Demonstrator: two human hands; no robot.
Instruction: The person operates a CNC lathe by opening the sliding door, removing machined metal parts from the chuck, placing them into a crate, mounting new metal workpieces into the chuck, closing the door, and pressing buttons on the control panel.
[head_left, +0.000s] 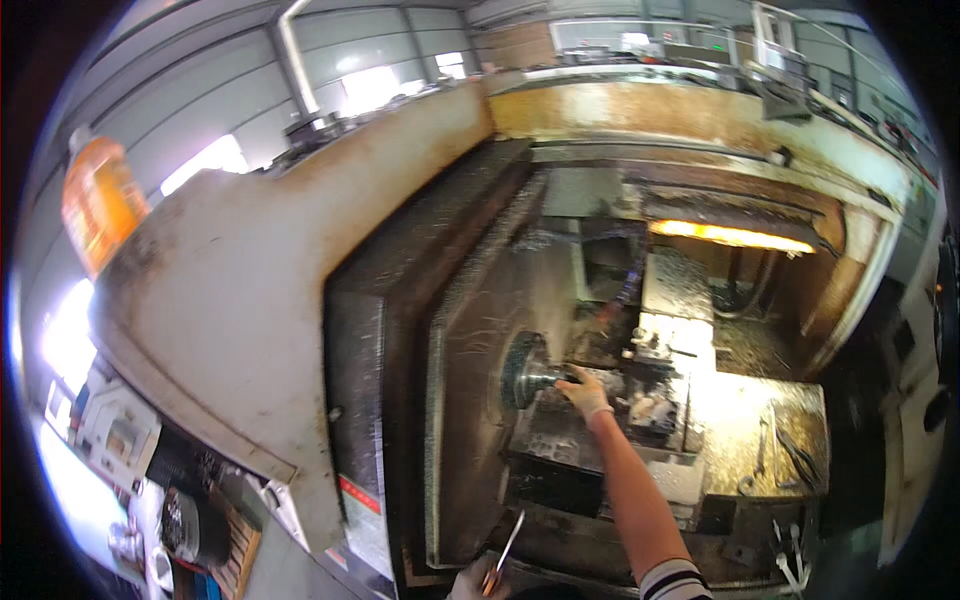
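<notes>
The fingers [575,378] of the gloved right hand [585,393] curl around the metal workpiece [553,376] that sticks out of the round chuck [522,370] inside the lathe enclosure [420,300], gripping it just beside the chuck face. The bare right forearm reaches in from the lower edge, with a striped sleeve [672,580] at its end. The left hand [478,580], also gloved, sits low at the bottom edge, closed on a thin metal rod [505,548] that points up toward the machine. A lamp [730,236] glows orange at the back of the chamber, metal chips [740,400] lie on the bed to the right, and an orange bottle [98,205] stands on top of the housing at far left.
</notes>
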